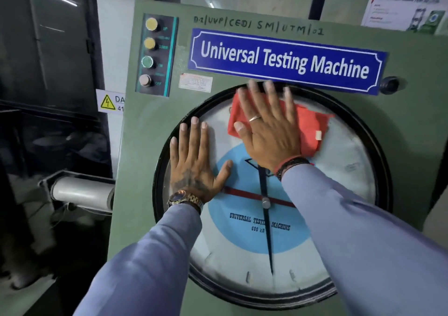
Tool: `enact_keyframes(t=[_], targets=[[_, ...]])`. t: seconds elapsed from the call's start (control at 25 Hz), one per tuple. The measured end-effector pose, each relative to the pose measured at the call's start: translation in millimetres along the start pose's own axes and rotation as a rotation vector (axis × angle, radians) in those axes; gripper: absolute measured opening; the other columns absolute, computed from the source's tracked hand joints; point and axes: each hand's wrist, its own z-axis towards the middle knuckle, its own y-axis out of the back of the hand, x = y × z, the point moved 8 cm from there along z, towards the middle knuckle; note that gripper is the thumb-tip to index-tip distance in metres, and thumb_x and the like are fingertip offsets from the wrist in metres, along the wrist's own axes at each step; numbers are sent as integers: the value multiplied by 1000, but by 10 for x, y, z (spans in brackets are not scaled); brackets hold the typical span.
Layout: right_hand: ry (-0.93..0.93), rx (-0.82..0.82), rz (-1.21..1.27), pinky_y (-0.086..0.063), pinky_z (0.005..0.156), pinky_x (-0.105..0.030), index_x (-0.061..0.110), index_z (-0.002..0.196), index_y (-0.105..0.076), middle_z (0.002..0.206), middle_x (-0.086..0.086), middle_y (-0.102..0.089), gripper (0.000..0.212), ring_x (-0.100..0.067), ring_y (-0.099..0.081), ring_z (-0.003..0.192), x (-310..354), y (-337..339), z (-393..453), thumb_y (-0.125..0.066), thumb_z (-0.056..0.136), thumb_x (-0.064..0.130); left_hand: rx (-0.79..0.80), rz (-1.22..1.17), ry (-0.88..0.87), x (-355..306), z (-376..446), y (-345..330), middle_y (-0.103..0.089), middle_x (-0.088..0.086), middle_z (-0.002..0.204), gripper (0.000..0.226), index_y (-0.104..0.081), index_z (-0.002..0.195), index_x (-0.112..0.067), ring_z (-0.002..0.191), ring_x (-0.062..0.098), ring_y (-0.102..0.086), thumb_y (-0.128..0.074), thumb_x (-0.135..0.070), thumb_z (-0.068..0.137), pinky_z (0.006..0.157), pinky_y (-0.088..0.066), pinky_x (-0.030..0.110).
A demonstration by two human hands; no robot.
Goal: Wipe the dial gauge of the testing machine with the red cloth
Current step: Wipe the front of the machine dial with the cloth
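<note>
**A:** Head view, nearest first: my two sleeves come up from the bottom edge. My left hand [194, 162] lies flat on the glass of the dial gauge [339, 218], fingers spread, empty, at about nine o'clock on the face, its fingertips close to the black rim [160, 160]. It looks like a brace to me, nothing more.

**B:** And the cloth?

**A:** The red cloth [310, 131] is under my right hand [269, 131], at about twelve o'clock on the dial, just below the blue nameplate [286, 61]. That hand is flat too, fingers spread, palm pressing the cloth against the glass; it isn't pinching it. Part of the cloth sticks out toward one o'clock with a small white tag showing.

**B:** So which step are you in?

**A:** Wiping proper, I'd say, working the upper arc. The lower half, from three round through six to eight o'clock, shows a hazy film, so I judge there's plenty left.

**B:** Next move?

**A:** Keep the palm flat and sweep the cloth along the rim, then across the centre. The left hand will have to lift off, as it covers glass that needs wiping. Farther up, at eleven o'clock on the panel, sits the button column [151, 56]; I'd keep clear of it.
</note>
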Motion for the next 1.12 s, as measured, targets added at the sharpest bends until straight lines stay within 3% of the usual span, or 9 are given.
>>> enact_keyframes(t=[0.16,0.28,0.4,0.48,0.64,0.76,0.84,1.0,1.12], targets=[[-283,-25,-35,-7,137,-72,30,180,-15,189,-10,-16,73,-43,-17,173,-705,83,-527,-35,115,57,17,-19,11,0,-4,2,-3,6,186,104,-9,176,-17,172,32,0,-43,-74,97,139,-5,56],[-530,-79,-66,-13,132,-79,36,179,-21,188,-17,-18,70,-49,-17,171,-1148,204,-1135,-31,116,64,14,-41,14,6,-15,2,-4,7,186,104,-11,176,-16,172,32,0,-43,-75,97,139,-5,56],[-723,-100,-79,-14,130,-82,38,178,-24,187,-19,-16,69,-51,-14,171,-1118,202,-1130,-28,114,65,12,-39,30,37,-93,-34,-2,8,186,106,-10,176,-17,172,32,1,-42,-78,95,139,-3,54],[-615,-83,-69,-14,130,-82,38,179,-21,188,-18,-15,71,-53,-14,171,-810,121,-802,-29,114,65,9,-41,33,47,-158,-66,-2,8,186,108,-10,176,-18,173,31,2,-43,-80,94,139,-2,52],[-115,-1,-102,1,132,-80,35,180,-18,189,-9,-10,93,-52,-13,172,-52,-71,-217,-38,102,83,9,-39,25,66,-166,-86,-1,8,186,110,-10,177,-18,173,31,1,-44,-81,93,139,-4,53],[14,-10,-92,-13,129,-84,35,178,-26,188,-4,-23,81,-47,-22,171,-7,-73,-180,-52,107,64,18,-23,19,84,-177,-98,0,8,186,109,-10,177,-17,172,32,1,-37,-84,94,139,-6,55],[-145,-60,-55,-11,130,-83,36,177,-27,186,-3,-28,76,-43,-26,170,-270,-3,-232,-53,107,49,24,-19,7,69,-162,-112,3,8,186,109,-5,177,-20,172,33,2,-32,-85,94,138,-4,55],[-726,-270,55,-12,129,-84,31,177,-26,186,-7,-26,76,-40,-26,171,-1057,248,-505,-48,106,44,35,-3,13,80,-176,-137,4,8,186,110,-3,177,-20,172,33,3,-32,-85,93,138,-4,56],[-846,-337,67,-16,129,-83,32,176,-33,185,-11,-29,72,-42,-26,171,-1280,372,-451,-47,109,53,40,9,14,58,-166,-131,4,9,186,111,-4,176,-18,172,35,1,-32,-85,93,138,-3,56]])
